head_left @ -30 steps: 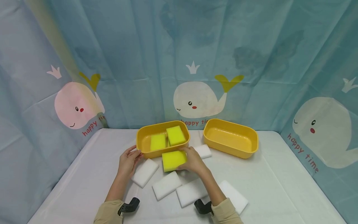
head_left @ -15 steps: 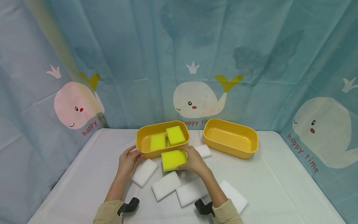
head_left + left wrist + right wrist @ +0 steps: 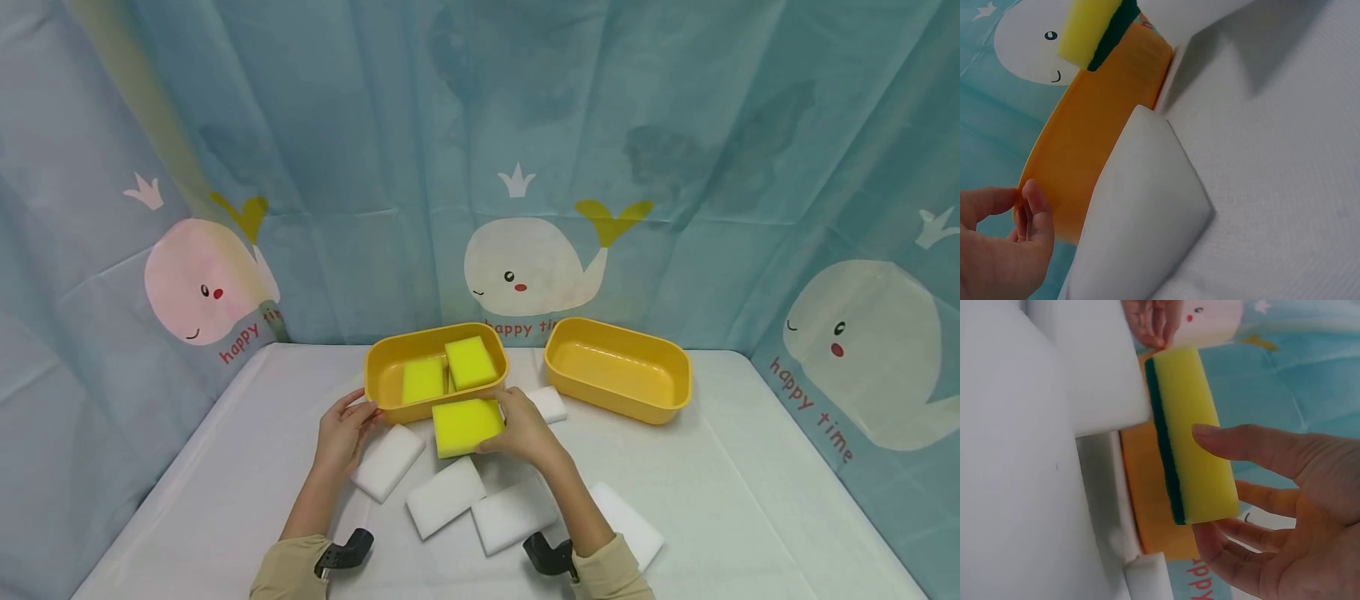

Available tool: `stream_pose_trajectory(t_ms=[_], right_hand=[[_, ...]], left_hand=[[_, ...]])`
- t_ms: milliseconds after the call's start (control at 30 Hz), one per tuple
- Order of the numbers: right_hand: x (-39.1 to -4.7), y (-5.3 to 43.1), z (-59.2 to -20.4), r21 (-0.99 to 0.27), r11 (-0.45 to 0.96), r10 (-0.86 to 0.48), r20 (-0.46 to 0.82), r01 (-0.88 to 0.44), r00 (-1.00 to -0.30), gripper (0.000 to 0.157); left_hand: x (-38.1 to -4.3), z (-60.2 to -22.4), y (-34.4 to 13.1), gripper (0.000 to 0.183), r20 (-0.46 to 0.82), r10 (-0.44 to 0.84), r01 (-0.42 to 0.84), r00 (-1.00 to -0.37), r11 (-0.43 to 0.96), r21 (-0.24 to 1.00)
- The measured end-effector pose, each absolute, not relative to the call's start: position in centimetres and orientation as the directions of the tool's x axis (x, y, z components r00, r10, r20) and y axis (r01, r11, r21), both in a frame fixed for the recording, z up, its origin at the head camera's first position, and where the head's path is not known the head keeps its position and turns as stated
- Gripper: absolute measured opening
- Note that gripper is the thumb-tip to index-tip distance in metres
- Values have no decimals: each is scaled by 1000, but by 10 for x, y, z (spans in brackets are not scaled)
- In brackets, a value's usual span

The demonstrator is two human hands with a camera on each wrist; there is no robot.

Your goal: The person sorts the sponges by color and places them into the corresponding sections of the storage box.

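My right hand (image 3: 521, 427) pinches a yellow sponge (image 3: 465, 429) between thumb and fingers, just in front of the left yellow tub (image 3: 408, 412). In the right wrist view the sponge (image 3: 1194, 437) shows a dark green scouring layer on its underside. My left hand (image 3: 343, 432) grips the near left corner of that tub. The left wrist view has the left thumb and fingers (image 3: 1037, 209) pinching the tub's rim (image 3: 1038, 150). Inside the tub lie two more yellow sponges, one flat (image 3: 423, 381) and one tilted (image 3: 471, 363) on the right.
A second yellow tub (image 3: 618, 367) with nothing in it stands at the back right. Several white foam blocks lie on the white cloth, among them one by the left hand (image 3: 388, 463), one in the middle (image 3: 447, 497) and one at right (image 3: 628, 527). A whale-print curtain (image 3: 390, 167) hangs behind.
My right hand has raised the sponge very slightly and shifted a touch toward the tub. The left hand and both tubs have stayed in place.
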State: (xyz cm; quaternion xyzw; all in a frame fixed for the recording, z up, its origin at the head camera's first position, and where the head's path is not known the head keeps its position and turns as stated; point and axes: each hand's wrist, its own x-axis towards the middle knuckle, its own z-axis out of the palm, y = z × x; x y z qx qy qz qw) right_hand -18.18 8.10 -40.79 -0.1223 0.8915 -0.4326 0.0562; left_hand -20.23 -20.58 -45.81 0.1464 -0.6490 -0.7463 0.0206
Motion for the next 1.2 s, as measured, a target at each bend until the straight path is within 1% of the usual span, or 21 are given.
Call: stream_pose_trajectory(t_ms=[700, 967, 1200], right_hand=[[-179, 82, -400, -778, 586, -303, 50, -227, -952, 71], [-184, 78, -394, -773, 594, -293, 48, -221, -955, 69], [-189, 75, -390, -779, 590, -280, 46, -210, -959, 69]], left_hand=[[-201, -458, -206, 57, -190, -225, -157, -956, -159, 975], [-201, -458, -207, 59, -184, -209, -152, -960, -163, 975], [-203, -459, -206, 57, -185, -217, -152, -959, -160, 975]])
